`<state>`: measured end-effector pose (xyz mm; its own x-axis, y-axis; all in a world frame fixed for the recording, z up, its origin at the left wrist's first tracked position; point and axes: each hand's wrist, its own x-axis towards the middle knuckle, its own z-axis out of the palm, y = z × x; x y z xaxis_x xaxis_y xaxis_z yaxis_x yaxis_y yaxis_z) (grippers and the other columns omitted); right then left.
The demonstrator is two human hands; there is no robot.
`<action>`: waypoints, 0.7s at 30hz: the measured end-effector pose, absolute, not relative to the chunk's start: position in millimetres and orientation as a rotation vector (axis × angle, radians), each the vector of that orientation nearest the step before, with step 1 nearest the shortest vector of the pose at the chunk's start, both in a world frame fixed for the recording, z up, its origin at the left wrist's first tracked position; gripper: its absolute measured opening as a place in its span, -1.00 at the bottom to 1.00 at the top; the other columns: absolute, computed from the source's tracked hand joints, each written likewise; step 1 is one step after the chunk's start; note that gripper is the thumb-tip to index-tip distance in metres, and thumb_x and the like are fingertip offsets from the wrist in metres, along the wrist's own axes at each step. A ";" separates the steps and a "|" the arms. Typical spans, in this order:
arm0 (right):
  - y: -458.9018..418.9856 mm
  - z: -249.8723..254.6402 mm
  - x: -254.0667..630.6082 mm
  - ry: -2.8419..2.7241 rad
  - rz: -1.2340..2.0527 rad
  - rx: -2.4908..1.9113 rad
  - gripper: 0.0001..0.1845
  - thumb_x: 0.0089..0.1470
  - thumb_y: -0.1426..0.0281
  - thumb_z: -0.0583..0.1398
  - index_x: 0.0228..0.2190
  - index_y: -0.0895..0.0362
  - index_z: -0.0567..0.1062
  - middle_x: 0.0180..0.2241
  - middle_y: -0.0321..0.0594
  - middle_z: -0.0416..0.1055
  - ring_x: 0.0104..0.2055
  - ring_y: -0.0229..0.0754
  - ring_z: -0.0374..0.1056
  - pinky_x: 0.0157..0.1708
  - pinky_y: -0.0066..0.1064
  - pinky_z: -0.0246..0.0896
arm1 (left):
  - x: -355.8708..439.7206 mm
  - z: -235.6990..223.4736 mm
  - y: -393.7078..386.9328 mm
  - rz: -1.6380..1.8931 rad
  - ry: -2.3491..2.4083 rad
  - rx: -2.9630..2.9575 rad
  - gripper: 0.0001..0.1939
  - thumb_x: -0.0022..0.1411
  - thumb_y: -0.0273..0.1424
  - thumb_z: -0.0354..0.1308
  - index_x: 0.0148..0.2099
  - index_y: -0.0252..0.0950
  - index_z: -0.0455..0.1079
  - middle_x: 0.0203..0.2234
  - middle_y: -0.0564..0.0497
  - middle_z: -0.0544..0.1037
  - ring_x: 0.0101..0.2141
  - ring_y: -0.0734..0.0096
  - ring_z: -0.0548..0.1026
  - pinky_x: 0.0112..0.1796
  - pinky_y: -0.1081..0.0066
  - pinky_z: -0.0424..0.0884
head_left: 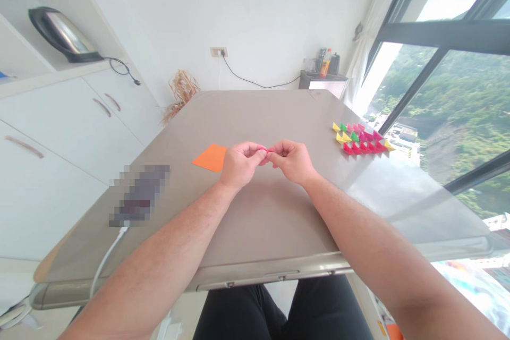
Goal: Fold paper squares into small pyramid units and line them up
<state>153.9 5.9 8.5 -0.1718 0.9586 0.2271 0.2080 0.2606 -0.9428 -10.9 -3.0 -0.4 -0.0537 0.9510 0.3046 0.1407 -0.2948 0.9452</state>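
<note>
Both of my hands meet over the middle of the table, fingertips together. My left hand [241, 163] pinches one side of a small pink-red piece of folded paper [263, 150]. On the other side of it, my right hand [294, 160] closes with thumb and forefinger. Most of the paper is hidden by the fingers, so its shape does not show. Just left of my left hand lies a flat orange paper sheet [210, 158], partly covered by that hand. Rows of small folded paper boats [360, 138] in yellow, green, pink and red stand to the right.
The table [255, 111] reaches toward a white wall. At the left lies a blurred-out dark device [139, 196] with a white cable [104, 260]. A window [434, 85] runs along the right side. A kettle [66, 34] sits on a shelf, and a bottle [325, 62] stands at the back.
</note>
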 end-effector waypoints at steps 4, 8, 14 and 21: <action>5.3 8.0 152.2 -1.577 1.002 -1.114 -0.85 -0.05 0.28 0.32 -0.47 0.11 0.53 -0.51 -0.26 0.54 -0.49 -0.26 0.38 -0.49 -0.42 0.25 | -11.9 0.0 -3.2 1.386 1.232 1.620 -0.83 0.18 -0.27 0.26 -0.29 -0.28 0.50 -0.45 -0.01 0.64 -0.41 0.31 0.61 -0.30 0.30 0.53; 3.8 8.1 151.9 -1.580 0.986 -1.135 -0.85 -0.07 0.29 0.33 -0.50 0.11 0.53 -0.54 -0.30 0.49 -0.51 -0.26 0.37 -0.51 -0.42 0.23 | -12.7 -0.3 -3.7 1.376 1.266 1.709 -0.85 0.21 -0.29 0.21 -0.31 -0.26 0.45 -0.49 0.02 0.60 -0.45 0.36 0.56 -0.35 0.35 0.47; 3.1 8.8 152.0 -1.564 1.014 -1.134 -0.85 -0.09 0.29 0.34 -0.52 0.11 0.53 -0.56 -0.30 0.48 -0.53 -0.28 0.31 -0.54 -0.43 0.18 | -11.7 -3.4 -4.4 1.396 1.271 1.684 -0.85 0.21 -0.29 0.21 -0.34 -0.26 0.45 -0.52 0.04 0.58 -0.44 0.36 0.55 -0.35 0.36 0.45; 8.1 8.9 153.5 -1.478 1.150 -1.125 -0.82 -0.08 0.26 0.36 -0.50 0.12 0.56 -0.60 -0.29 0.46 -0.53 -0.27 0.33 -0.53 -0.43 0.20 | -12.1 -1.6 -1.6 1.404 1.177 1.487 -0.81 0.18 -0.26 0.25 -0.26 -0.29 0.51 -0.45 -0.01 0.61 -0.44 0.35 0.56 -0.32 0.30 0.51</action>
<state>153.5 8.1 8.9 -0.1581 0.9794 0.1255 0.1187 0.1451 -0.9823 -12.1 -1.6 -1.6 -0.0304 0.9568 0.2892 0.1182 -0.2838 0.9516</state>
